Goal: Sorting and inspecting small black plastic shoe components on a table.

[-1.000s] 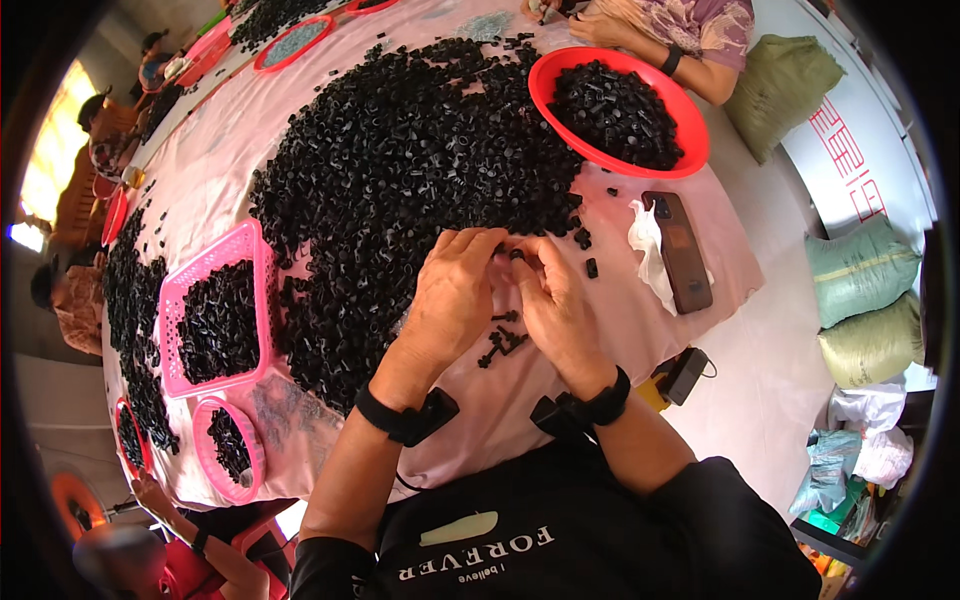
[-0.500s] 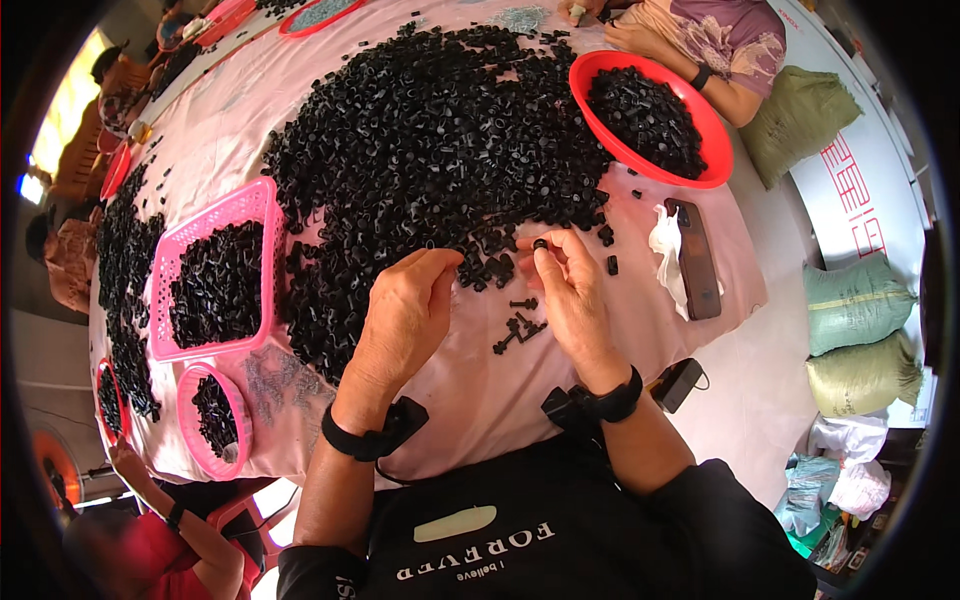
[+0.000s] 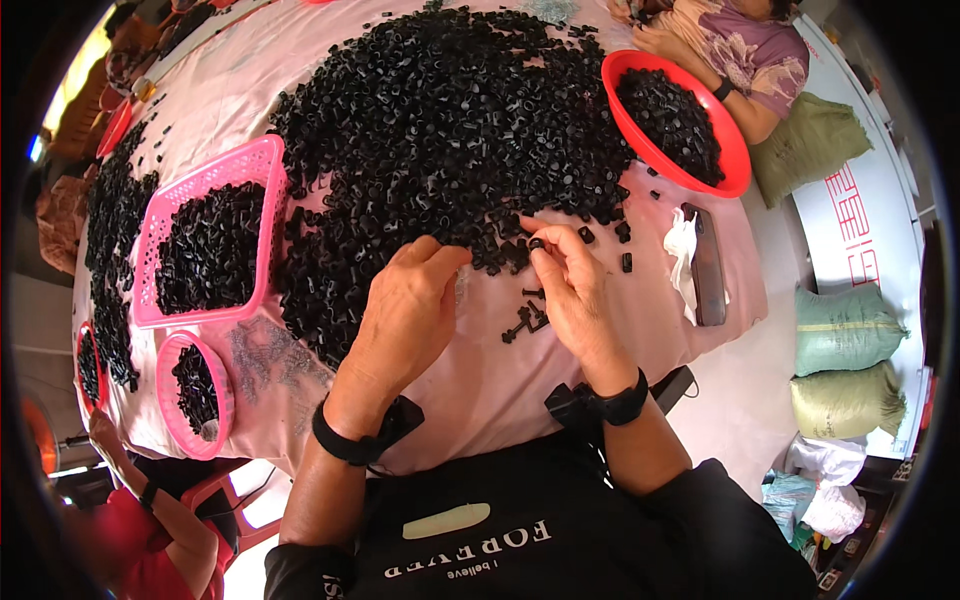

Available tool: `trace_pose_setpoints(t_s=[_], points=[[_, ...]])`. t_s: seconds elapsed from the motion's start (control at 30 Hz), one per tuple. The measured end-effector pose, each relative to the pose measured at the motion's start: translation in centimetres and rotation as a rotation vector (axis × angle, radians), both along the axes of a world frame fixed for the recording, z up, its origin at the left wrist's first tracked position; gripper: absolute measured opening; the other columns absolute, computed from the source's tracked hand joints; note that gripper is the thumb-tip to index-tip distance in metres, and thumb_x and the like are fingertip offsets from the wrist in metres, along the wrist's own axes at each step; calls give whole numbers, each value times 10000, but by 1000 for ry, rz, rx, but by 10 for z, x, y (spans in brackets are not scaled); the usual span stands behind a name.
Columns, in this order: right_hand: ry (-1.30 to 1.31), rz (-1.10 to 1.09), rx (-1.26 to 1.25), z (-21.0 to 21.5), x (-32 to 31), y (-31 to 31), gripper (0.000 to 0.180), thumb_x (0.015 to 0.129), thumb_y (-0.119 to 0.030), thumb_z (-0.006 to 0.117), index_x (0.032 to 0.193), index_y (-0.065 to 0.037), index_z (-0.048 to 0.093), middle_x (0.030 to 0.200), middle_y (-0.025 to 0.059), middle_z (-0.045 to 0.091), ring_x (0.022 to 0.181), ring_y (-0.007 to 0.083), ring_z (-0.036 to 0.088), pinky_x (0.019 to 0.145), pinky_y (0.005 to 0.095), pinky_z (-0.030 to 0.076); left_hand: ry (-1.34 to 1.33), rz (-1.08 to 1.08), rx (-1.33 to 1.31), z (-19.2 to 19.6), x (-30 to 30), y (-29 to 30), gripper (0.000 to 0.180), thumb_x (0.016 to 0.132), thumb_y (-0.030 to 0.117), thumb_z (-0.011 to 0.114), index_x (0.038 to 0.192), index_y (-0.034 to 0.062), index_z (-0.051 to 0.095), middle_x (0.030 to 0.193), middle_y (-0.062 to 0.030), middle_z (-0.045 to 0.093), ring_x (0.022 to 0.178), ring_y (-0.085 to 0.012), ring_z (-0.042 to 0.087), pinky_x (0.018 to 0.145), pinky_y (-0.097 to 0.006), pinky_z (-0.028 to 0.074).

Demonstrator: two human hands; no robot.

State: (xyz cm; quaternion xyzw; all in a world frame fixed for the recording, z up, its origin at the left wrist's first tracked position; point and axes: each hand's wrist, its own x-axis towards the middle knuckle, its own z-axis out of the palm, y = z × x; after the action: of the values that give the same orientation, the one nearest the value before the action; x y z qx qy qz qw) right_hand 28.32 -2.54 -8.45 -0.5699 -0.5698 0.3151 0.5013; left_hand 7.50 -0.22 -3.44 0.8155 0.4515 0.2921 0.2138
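Observation:
A great heap of small black plastic parts (image 3: 440,120) covers the pink-white tablecloth beyond my hands. At its near edge my left hand (image 3: 410,305) is closed, thumb and fingertips pressed together; whatever they pinch is too small to name. Just to the right, my right hand (image 3: 572,295) grips a small black plastic part (image 3: 537,244) between thumb and forefinger. The two hands are apart, with a few loose parts between and beyond their fingertips. Several longer, stem-like black pieces (image 3: 522,320) lie on the cloth beside my right hand.
At left stand a pink basket (image 3: 150,310) and a pink bowl (image 3: 222,385) of black parts, with silvery bits (image 3: 265,360) alongside. A red bowl (image 3: 737,165), white tissue (image 3: 681,262) and phone (image 3: 709,270) lie right. Co-workers sit at the upper right and lower left.
The whole view has shifted a little, so the bowls and heap sit differently in the picture. My hands keep nearly the same pose, and the black part remains in my right fingers.

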Motion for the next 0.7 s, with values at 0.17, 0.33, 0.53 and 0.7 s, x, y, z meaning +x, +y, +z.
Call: trace_pose_setpoints(t_s=[0.17, 0.33, 0.53, 0.7], points=[[113, 57, -38, 1, -1, 0, 172, 1017, 11, 584, 1182, 5, 633, 1131, 72, 741, 779, 100, 575, 715, 270, 512, 89, 6, 131, -2, 23, 18, 343, 861, -113, 604, 1145, 20, 744, 978, -157, 646, 971, -357, 651, 840, -444, 541], [144, 65, -29, 0, -4, 0, 191, 1011, 20, 590, 1198, 4, 628, 1112, 78, 736, 779, 103, 575, 716, 272, 512, 205, -3, 132, -12, 37, 27, 402, 816, -133, 606, 1148, 41, 751, 987, -148, 643, 996, -356, 637, 870, -443, 539], [176, 117, 6, -4, -3, 0, 187, 1014, 11, 596, 1199, 7, 620, 1107, 87, 730, 799, 98, 584, 727, 275, 518, 76, 10, 103, -14, 26, 28, 470, 771, -146, 607, 1169, 63, 747, 977, -146, 641, 974, -348, 636, 866, -439, 537], [176, -51, 107, -18, 0, 4, 184, 1035, -17, 593, 1216, 11, 615, 1146, 81, 695, 798, 71, 553, 720, 256, 513, 143, 32, 128, -18, 28, 28, 510, 722, -122, 648, 1186, 63, 753, 1021, -155, 640, 979, -338, 623, 880, -434, 529]])
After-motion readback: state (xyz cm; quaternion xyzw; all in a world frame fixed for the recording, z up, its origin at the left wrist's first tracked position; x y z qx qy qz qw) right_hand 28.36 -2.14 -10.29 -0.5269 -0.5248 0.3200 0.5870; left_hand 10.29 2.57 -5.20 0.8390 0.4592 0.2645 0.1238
